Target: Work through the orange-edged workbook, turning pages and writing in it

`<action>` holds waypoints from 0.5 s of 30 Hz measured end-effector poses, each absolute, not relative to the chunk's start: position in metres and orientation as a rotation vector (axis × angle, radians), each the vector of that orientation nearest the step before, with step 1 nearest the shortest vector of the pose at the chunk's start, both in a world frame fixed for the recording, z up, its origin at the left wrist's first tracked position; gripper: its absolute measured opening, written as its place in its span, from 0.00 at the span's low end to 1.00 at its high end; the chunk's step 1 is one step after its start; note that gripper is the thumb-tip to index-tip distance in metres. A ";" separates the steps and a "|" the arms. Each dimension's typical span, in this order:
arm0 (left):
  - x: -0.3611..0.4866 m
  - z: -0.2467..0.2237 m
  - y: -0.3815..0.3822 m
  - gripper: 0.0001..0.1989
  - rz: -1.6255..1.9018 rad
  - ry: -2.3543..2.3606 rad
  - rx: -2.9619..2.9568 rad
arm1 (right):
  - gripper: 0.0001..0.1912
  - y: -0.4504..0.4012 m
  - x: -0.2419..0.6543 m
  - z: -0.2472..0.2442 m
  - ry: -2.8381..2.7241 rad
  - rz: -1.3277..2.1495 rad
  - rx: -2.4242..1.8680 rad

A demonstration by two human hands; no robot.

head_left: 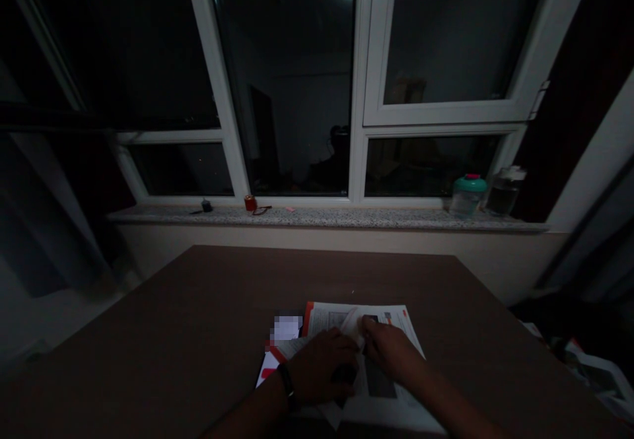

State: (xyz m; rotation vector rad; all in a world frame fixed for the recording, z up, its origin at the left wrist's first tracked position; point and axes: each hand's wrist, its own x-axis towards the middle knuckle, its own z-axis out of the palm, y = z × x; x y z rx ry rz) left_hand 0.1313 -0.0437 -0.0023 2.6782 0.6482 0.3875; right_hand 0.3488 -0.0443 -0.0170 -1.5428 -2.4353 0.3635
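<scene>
A printed booklet (396, 406) with red-orange edging lies on the brown table (238, 287), in front of me. My left hand (324, 363), with a black band on the wrist, is curled over the booklet's left side, its fingers closed on a raised page (349, 323). From the right, my right hand (389, 346) pinches the same page near the middle of the booklet. The fingertips of both hands are close together. Just left of the booklet is a phone (267, 365) with a lit screen, partly covered by paper.
Beyond the table runs a speckled stone windowsill (321, 218). On it stand a green-lidded container (465, 195), a clear bottle (504, 191), a small red jar (250, 202) and a small dark bottle (206, 206). Papers (594, 373) lie at the lower right, beside the table.
</scene>
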 end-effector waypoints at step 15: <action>0.132 -0.002 -0.047 0.13 0.371 0.629 2.686 | 0.17 -0.066 0.344 -0.012 -2.452 0.540 -1.401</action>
